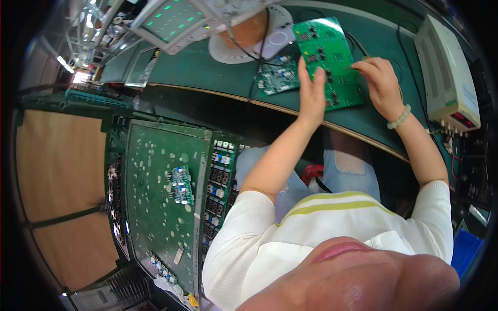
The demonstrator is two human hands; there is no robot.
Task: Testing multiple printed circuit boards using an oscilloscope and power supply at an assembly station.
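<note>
Large green circuit board (328,62): flat on dark green surface (207,72), beside smaller board (277,78). Left hand (311,93): fingers released, pressing board's left edge. Right hand (383,85): fingers clenched on thin probe (350,68). Best kept pinned flat, tip guided lightly.

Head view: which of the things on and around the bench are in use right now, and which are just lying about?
In use:
- large green circuit board, steadied by the left hand
- thin tool, held in the right hand at the board

Lying about:
- smaller circuit board beside it
- beige instrument box
- small blue modules on the speckled green tray
</note>
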